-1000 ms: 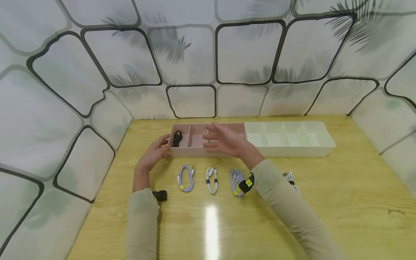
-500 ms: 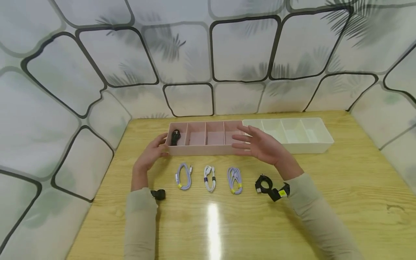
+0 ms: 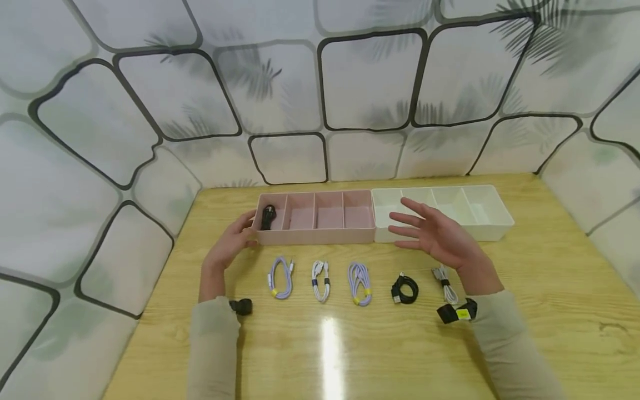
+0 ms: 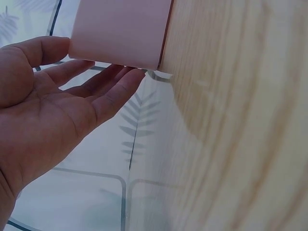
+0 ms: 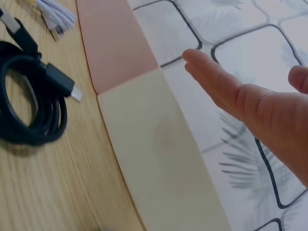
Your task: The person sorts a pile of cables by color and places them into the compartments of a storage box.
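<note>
My left hand (image 3: 227,243) touches the left end of a pink divided box (image 3: 316,237). In the left wrist view its fingertips (image 4: 127,82) lie against the box's end wall, fingers fairly straight. A coiled black cable (image 3: 268,215) sits in the leftmost pink compartment. My right hand (image 3: 442,236) is spread with straight fingers above the front of a white divided box (image 3: 487,233), holding nothing. The white box adjoins the pink one end to end. The right wrist view shows both front walls and a coiled black cable (image 5: 36,103) with USB plugs.
Before the boxes a row of coiled cables lies on the wooden table (image 3: 390,355): purple (image 3: 288,280), white (image 3: 326,284), purple (image 3: 353,282), black, and grey-white (image 3: 448,290) near my right wrist. A patterned backdrop (image 3: 370,83) stands behind and at both sides.
My right hand has moved rightward from above the pink box to above the white box, uncovering pink compartments and the black cable on the table. My left hand stays at the pink box's end.
</note>
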{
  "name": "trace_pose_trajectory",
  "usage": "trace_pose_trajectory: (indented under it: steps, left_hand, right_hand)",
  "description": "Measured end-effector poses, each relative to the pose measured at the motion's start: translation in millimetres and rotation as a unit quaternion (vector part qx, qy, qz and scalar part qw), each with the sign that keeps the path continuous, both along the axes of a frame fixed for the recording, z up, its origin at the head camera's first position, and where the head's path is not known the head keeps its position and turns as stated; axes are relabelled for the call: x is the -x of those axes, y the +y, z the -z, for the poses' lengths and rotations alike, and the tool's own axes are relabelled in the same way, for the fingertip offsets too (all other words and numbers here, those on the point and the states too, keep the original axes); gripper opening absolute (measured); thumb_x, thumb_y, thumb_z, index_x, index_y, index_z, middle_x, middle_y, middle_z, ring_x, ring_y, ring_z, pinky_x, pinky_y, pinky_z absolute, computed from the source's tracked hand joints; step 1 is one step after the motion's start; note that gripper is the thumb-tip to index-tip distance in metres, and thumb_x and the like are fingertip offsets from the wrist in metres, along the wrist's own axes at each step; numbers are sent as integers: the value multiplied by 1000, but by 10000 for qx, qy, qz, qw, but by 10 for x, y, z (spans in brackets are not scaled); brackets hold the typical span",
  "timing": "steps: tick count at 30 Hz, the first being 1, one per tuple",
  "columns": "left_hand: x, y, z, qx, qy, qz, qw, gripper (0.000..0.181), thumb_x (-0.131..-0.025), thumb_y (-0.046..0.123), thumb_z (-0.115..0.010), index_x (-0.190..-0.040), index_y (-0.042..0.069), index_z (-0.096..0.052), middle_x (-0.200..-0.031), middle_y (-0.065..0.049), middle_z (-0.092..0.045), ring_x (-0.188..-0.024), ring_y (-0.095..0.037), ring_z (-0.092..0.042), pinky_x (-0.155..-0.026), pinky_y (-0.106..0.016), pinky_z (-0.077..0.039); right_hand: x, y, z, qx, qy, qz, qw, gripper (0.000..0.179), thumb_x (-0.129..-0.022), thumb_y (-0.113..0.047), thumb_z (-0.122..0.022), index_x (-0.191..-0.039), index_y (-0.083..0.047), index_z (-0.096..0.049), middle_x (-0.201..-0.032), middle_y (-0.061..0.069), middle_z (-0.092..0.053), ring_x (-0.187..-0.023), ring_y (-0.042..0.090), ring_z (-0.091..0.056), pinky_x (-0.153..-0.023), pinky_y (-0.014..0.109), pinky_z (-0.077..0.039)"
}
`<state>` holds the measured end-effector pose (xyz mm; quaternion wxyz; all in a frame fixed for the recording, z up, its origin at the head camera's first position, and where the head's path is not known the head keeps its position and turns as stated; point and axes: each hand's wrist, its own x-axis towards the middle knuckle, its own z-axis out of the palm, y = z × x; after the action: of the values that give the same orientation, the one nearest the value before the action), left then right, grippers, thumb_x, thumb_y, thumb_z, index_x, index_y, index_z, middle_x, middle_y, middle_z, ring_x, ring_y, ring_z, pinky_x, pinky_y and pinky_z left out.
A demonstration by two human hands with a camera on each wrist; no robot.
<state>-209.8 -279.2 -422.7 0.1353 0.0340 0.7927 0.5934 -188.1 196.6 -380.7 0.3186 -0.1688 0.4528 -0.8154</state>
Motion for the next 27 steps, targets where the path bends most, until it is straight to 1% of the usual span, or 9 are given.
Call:
trace_pose_trajectory:
  steps: [5,10,12,16,18,20,23,25,27]
  left_hand:
    - [-26,-1,13,66,120,17,9999,56,-97,10,-42,-151,15,-25,-149,-18,-29,-124,-37,-42,-98,-52,-40]
    - [-31,-10,7,100,104,64,9999,57,-97,10,-43,-151,16,-25,-149,-17,-29,-124,-37,-42,-98,-53,-40]
    - [-24,-7,6,136,82,95,9998,58,-96,11,-43,-151,16,-24,-149,-18,-28,-125,-38,-42,-98,-53,-39]
    - [-24,0,16,194,77,92,9997,58,-97,12,-43,-151,15,-23,-149,-19,-28,-125,-38,-42,-98,-52,-40]
    - [-31,25,-24,202,71,98,9997,57,-97,11,-42,-151,13,-23,-149,-20,-28,-125,-39,-42,-99,-52,-39]
    - [-50,52,-91,195,48,116,9997,57,-97,9,-41,-151,10,-22,-149,-23,-27,-126,-40,-40,-99,-54,-38]
    - [-50,44,-107,233,28,102,9997,58,-96,8,-40,-151,10,-22,-149,-23,-26,-126,-40,-40,-99,-54,-38]
    - [-43,21,-73,273,68,98,9996,59,-96,9,-40,-151,11,-21,-149,-22,-26,-126,-40,-40,-99,-53,-39]
    - [-27,-14,-8,291,107,54,9995,58,-96,11,-41,-151,15,-23,-150,-19,-27,-126,-37,-41,-98,-51,-40]
  right_hand:
    - [-7,169,3,88,199,48,9998,48,-106,-25,-14,-153,-18,-13,-155,24,5,-138,36,-26,-103,47,-37]
    - [-22,285,35,-355,105,239,9990,48,-106,-26,-19,-153,-19,-14,-156,22,4,-137,30,-31,-103,47,-37]
    - [-31,325,51,-571,49,347,9977,48,-106,-27,-20,-153,-18,-14,-157,20,1,-136,28,-33,-102,48,-38]
    - [-49,395,76,-881,203,465,9948,48,-106,-25,-20,-153,-16,-12,-156,18,-9,-134,27,-36,-100,48,-39]
    - [-64,433,81,-991,306,508,9933,48,-106,-23,-21,-153,-15,-11,-154,16,-16,-133,25,-39,-99,47,-41]
    - [-81,464,82,-1039,436,450,9926,48,-106,-20,-22,-152,-15,-12,-151,12,-24,-130,23,-42,-97,47,-43]
    - [-103,510,65,-1133,874,270,9893,48,-105,-14,-23,-152,-13,-14,-148,13,-29,-126,24,-47,-93,47,-46]
    - [-114,534,49,-1354,1210,255,9830,48,-105,-9,-26,-151,-12,-18,-146,17,-30,-123,26,-51,-90,47,-48]
    - [-119,557,33,-1770,1513,332,9719,49,-103,-7,-32,-151,-12,-22,-145,23,-29,-120,26,-54,-87,46,-50]
